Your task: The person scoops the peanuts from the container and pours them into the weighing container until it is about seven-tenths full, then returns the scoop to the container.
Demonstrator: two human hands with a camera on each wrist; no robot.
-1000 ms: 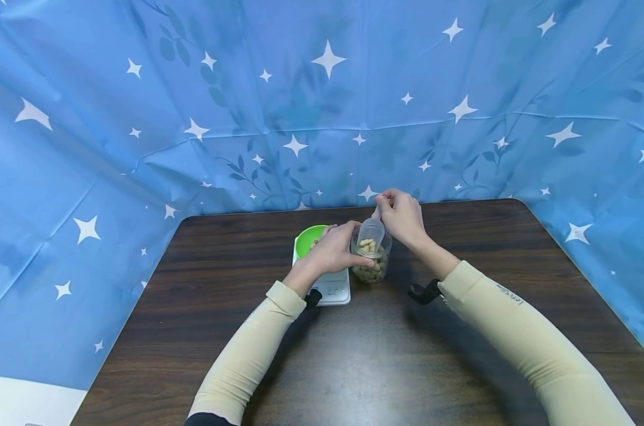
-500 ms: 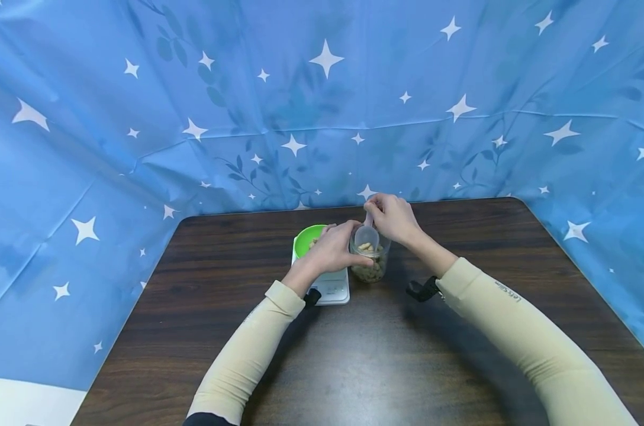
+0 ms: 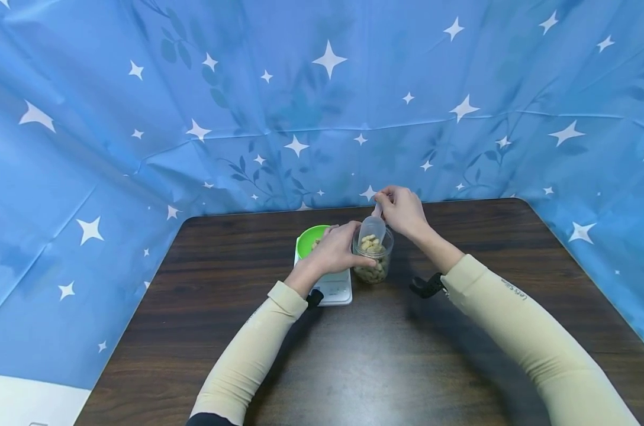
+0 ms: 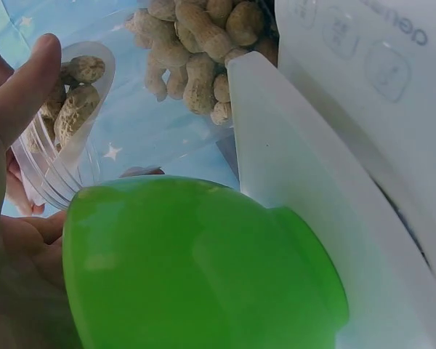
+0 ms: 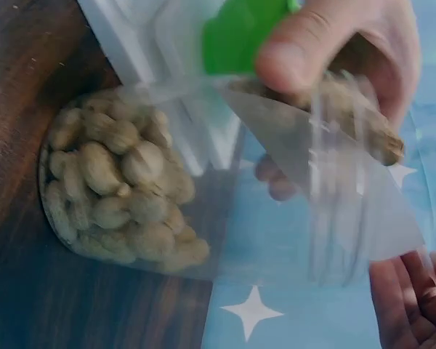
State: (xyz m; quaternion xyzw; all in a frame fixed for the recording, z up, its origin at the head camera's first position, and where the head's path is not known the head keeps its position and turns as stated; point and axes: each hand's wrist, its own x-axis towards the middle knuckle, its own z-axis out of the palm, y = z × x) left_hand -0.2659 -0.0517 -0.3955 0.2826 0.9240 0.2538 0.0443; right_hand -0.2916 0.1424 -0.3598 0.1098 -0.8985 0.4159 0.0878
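Note:
A clear jar (image 3: 374, 273) stands upright on the table, its lower part filled with unshelled peanuts (image 5: 123, 189). My left hand (image 3: 329, 251) holds it near the mouth, the thumb on the near side. My right hand (image 3: 404, 214) pinches the handle of a translucent scoop (image 3: 373, 227), tilted down into the jar's mouth. Several peanuts lie in the scoop, also visible through the jar in the right wrist view. Left of the jar, a green bowl (image 4: 189, 262) sits on a white scale (image 3: 337, 291); my left hand partly covers both in the head view.
Some peanuts show inside the bowl, mostly hidden by the left hand. The dark wooden table (image 3: 343, 367) extends toward me and to both sides. Just behind its far edge hangs a blue star-patterned cloth (image 3: 322, 118).
The right hand moved left with the scoop dipping lower in the jar, then back up and right. More peanuts now show in the scoop. My left hand stays on the jar.

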